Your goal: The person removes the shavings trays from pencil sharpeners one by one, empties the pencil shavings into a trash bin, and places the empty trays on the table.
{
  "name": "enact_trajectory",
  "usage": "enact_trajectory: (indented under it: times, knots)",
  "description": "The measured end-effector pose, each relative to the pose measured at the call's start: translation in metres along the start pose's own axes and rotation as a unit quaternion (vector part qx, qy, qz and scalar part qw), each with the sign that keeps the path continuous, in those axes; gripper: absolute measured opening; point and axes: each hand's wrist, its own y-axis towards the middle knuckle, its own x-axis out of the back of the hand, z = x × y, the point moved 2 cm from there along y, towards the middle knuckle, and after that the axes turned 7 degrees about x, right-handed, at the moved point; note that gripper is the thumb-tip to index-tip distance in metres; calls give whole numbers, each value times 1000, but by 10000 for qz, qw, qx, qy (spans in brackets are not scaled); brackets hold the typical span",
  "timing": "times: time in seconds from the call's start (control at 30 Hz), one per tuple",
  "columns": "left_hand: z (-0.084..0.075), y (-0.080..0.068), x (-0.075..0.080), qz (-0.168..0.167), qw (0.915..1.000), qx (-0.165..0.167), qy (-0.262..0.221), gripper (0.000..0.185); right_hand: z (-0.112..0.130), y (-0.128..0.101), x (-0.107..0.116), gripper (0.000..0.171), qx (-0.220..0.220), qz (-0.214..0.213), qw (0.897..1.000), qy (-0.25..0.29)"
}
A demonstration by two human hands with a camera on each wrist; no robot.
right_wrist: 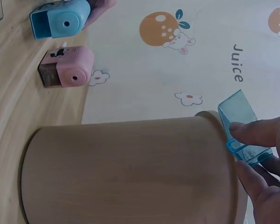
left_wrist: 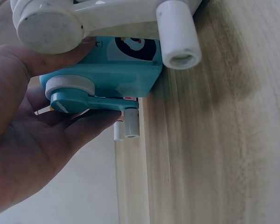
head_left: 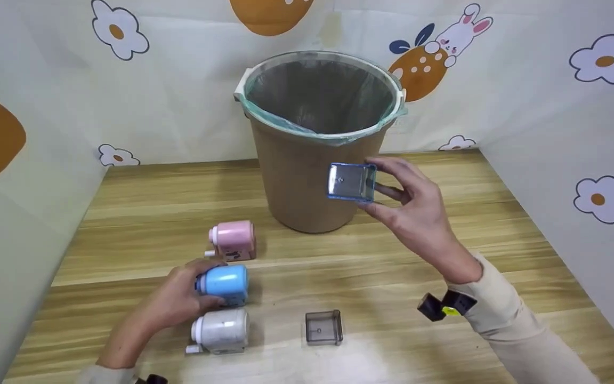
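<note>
Between the thumb and fingers of my right hand [head_left: 419, 213] is a clear blue shavings drawer [head_left: 350, 182], raised in front of the bin; the right wrist view shows the drawer [right_wrist: 242, 126] tilted. My left hand [head_left: 182, 293] grips a blue crank pencil sharpener [head_left: 227, 282] on the table, and its drawer slot [right_wrist: 40, 24] gapes. A pink sharpener [head_left: 235, 237] stands just behind it, with a dark drawer fitted. Nearest me stands a white-grey sharpener [head_left: 224, 328]. A grey see-through drawer [head_left: 323, 328] lies on the table to its right.
A brown bin [head_left: 312, 176] with a greenish plastic liner [head_left: 285, 125] over its rim stands at the back of the wood-grain table [head_left: 419, 341]. Printed cloth walls [head_left: 179, 96] surround the table at the back and sides.
</note>
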Motion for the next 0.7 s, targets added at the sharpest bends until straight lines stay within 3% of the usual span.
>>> enact_trajectory:
  times: [0.7]
  knots:
    - [0, 0, 0, 76, 9996, 266, -109, 59, -25, -37, -24, 64, -838, 443, 9952, 226]
